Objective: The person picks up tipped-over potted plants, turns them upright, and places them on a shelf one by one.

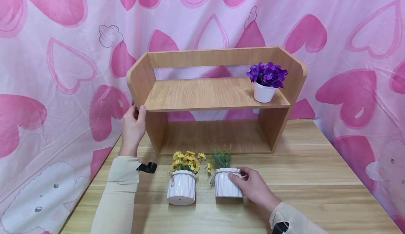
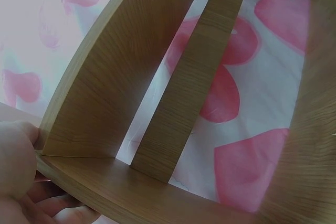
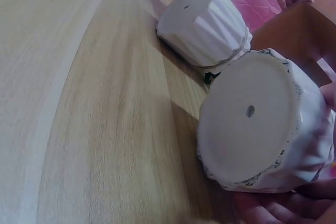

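Observation:
My left hand (image 1: 133,127) grips the front edge of the left side panel of a wooden two-tier shelf (image 1: 190,93). The left wrist view shows the thumb and curled fingers of that hand (image 2: 18,174) around the board. My right hand (image 1: 254,186) holds a white ribbed flower pot (image 1: 225,184) with thin green sprigs and twine at its rim. In the right wrist view the base of this pot (image 3: 244,124), with a small hole, faces the camera. To its left, a similar pot with yellow flowers (image 1: 181,188) lies on its side, blooms towards the shelf.
A white pot with purple flowers (image 1: 265,92) stands at the right end of the shelf's upper board. The shelf rests at the back of the wooden table (image 1: 316,177). A pink heart-patterned curtain (image 1: 341,47) hangs behind and along the sides.

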{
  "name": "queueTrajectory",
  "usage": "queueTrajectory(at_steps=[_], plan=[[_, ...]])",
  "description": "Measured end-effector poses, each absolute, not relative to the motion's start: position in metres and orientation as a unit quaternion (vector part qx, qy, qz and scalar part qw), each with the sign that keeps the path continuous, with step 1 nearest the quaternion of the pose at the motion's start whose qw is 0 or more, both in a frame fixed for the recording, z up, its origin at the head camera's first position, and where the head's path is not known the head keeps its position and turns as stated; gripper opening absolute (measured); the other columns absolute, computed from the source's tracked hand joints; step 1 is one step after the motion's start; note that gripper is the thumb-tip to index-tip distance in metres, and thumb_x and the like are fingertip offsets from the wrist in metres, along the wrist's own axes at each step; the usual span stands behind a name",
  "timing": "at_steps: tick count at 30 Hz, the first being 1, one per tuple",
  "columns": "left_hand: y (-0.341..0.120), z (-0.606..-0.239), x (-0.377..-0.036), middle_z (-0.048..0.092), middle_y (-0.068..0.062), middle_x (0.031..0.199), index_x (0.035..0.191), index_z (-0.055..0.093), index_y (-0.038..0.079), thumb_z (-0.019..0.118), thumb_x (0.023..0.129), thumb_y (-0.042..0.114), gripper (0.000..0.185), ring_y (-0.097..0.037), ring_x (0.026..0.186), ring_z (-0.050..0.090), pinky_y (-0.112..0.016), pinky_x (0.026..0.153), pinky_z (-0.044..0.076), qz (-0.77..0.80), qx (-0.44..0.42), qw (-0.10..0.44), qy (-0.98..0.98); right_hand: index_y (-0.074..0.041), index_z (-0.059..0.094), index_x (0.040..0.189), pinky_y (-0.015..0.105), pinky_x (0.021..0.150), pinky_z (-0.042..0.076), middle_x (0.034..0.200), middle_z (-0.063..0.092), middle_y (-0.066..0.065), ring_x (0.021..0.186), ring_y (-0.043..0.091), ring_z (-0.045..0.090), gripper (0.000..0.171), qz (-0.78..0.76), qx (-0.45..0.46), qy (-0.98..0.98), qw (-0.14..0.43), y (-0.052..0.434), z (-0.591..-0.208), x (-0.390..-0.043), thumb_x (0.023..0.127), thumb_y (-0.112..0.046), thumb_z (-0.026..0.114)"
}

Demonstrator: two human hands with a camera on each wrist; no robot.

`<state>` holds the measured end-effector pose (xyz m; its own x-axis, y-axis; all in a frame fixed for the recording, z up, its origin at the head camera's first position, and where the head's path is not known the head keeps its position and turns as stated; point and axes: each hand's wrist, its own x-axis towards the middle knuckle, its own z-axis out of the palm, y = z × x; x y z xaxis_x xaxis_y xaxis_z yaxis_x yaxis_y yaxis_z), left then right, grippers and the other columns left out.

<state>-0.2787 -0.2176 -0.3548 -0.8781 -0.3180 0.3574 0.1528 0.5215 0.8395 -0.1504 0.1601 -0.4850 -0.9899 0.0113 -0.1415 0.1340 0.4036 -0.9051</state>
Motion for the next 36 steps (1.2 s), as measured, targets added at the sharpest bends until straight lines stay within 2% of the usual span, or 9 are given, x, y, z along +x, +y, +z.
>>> queueTrajectory(at_steps=[7,17,22,28,33,36], plan=[[-0.218,-0.355,-0.279,0.062,-0.026,0.153,0.158,0.054,0.004,0.051,0.113,0.042,0.059,-0.040,0.139,0.063,-0.056,0.119,0.051,-0.489,0.047,0.241,-0.837,0.007,0.061,0.144,0.024,0.074,0.059,0.109,0.072,0.012,0.096,0.018,0.068,0.063,-0.537,0.017,0.842,0.034,0.164,-0.490,-0.149,0.097,-0.028,0.082],[-0.216,-0.355,-0.278,0.063,-0.026,0.151,0.156,0.056,0.004,0.051,0.113,0.041,0.058,-0.041,0.138,0.064,-0.056,0.118,0.051,-0.487,0.047,0.248,-0.836,0.005,0.056,0.149,0.027,0.084,0.065,0.122,0.071,0.018,0.105,0.024,0.074,0.067,-0.572,-0.004,0.820,0.020,0.166,-0.494,-0.146,0.093,-0.019,0.086],[-0.216,-0.355,-0.278,0.063,-0.026,0.151,0.156,0.056,0.004,0.052,0.112,0.042,0.058,-0.041,0.138,0.064,-0.056,0.118,0.051,-0.488,0.048,0.246,-0.836,0.002,0.058,0.148,0.025,0.091,0.063,0.127,0.071,0.018,0.110,0.026,0.072,0.070,-0.571,-0.037,0.820,-0.020,0.167,-0.503,-0.145,0.088,-0.015,0.090],[-0.216,-0.354,-0.277,0.062,-0.024,0.153,0.157,0.055,0.006,0.051,0.112,0.044,0.059,-0.039,0.139,0.063,-0.055,0.119,0.051,-0.489,0.054,0.239,-0.837,-0.001,0.061,0.145,0.032,0.102,0.062,0.133,0.070,0.010,0.121,0.031,0.069,0.072,-0.531,-0.108,0.837,-0.080,0.168,-0.514,-0.142,0.083,-0.018,0.095],[-0.216,-0.357,-0.279,0.065,-0.027,0.147,0.154,0.058,0.003,0.052,0.113,0.037,0.054,-0.040,0.134,0.066,-0.055,0.117,0.053,-0.480,0.042,0.259,-0.837,-0.004,0.060,0.146,0.037,0.106,0.061,0.140,0.067,0.010,0.126,0.034,0.067,0.074,-0.516,-0.154,0.836,-0.104,0.170,-0.519,-0.140,0.081,-0.015,0.095],[-0.217,-0.359,-0.281,0.066,-0.029,0.145,0.153,0.059,0.001,0.053,0.112,0.034,0.052,-0.042,0.132,0.067,-0.056,0.115,0.053,-0.480,0.036,0.270,-0.834,-0.003,0.058,0.147,0.035,0.109,0.058,0.143,0.066,0.011,0.128,0.032,0.066,0.079,-0.502,-0.175,0.839,-0.113,0.172,-0.522,-0.140,0.078,-0.011,0.096]])
